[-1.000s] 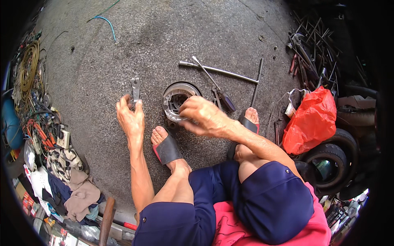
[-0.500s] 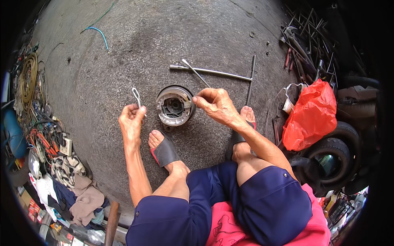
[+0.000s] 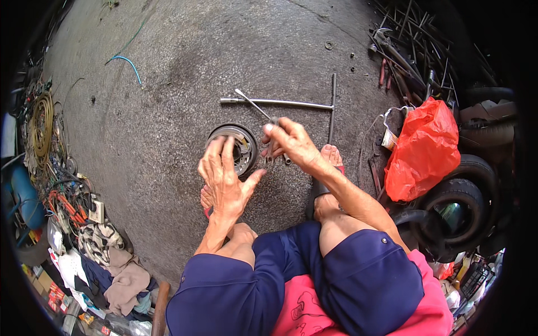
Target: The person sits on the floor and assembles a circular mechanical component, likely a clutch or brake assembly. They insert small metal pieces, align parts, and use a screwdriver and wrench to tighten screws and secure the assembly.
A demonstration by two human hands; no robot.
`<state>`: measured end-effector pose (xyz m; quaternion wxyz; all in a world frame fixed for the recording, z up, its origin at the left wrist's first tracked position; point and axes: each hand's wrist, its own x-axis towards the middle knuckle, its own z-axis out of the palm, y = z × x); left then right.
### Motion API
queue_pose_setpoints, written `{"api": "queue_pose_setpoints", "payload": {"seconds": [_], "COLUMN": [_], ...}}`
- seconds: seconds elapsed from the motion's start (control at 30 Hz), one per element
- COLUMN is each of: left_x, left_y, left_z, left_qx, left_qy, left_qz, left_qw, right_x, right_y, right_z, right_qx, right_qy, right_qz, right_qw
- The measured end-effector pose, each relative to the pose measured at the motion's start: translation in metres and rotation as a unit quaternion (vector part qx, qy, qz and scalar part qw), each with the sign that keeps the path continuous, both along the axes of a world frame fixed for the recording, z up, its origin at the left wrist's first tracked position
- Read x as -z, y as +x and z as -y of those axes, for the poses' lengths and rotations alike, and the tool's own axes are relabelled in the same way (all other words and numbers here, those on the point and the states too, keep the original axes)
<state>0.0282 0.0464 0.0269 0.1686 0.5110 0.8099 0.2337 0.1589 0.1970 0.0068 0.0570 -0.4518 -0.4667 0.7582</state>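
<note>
A round dark wheel hub (image 3: pixel 249 140) with curved brake shoes inside lies on the ground in front of me. Over its near left side my left hand (image 3: pixel 221 178) is spread open, fingers reaching onto the hub and hiding part of it. My right hand (image 3: pixel 292 144), just right of the hub, is closed on a slim grey metal tool (image 3: pixel 269 152) that looks like a spanner; it points down and is partly hidden by the fingers. Beyond that hand a thin metal rod (image 3: pixel 252 103) crosses a long T-handle socket wrench (image 3: pixel 286 103) on the ground.
A red plastic bag (image 3: pixel 423 151), black tyres (image 3: pixel 457 210) and a heap of hand tools (image 3: pixel 406 61) line the right side. Coiled hose (image 3: pixel 42 126), tangled wires and cloths (image 3: pixel 126 283) lie on the left. A blue tube (image 3: pixel 131 64) rests farther off.
My left hand has moved right onto the hub; the looped metal piece it held is no longer in it. The right hand, beside the hub, now shows a metal tool in its fingers.
</note>
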Motion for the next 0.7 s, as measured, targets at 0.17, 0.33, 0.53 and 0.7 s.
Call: {"api": "queue_pose_setpoints", "payload": {"seconds": [0.17, 0.33, 0.53, 0.7], "left_x": [0.034, 0.028, 0.017, 0.047], "left_y": [-0.003, -0.025, -0.059, -0.035], "left_z": [-0.001, -0.012, 0.002, 0.041], "left_qx": [-0.021, -0.076, -0.194, -0.276], "left_qy": [-0.058, -0.055, 0.093, 0.214], "left_qz": [-0.029, 0.03, 0.588, 0.78], "left_qw": [0.998, 0.995, 0.78, 0.52], "right_x": [-0.002, 0.003, 0.012, 0.019], "right_y": [0.005, 0.009, 0.011, 0.008], "right_z": [-0.006, 0.003, 0.009, 0.009], "right_qx": [0.104, 0.06, 0.058, 0.054], "right_qy": [-0.068, -0.047, -0.023, -0.055], "right_qz": [-0.004, 0.043, 0.057, 0.073], "right_qw": [0.992, 0.996, 0.996, 0.994]}}
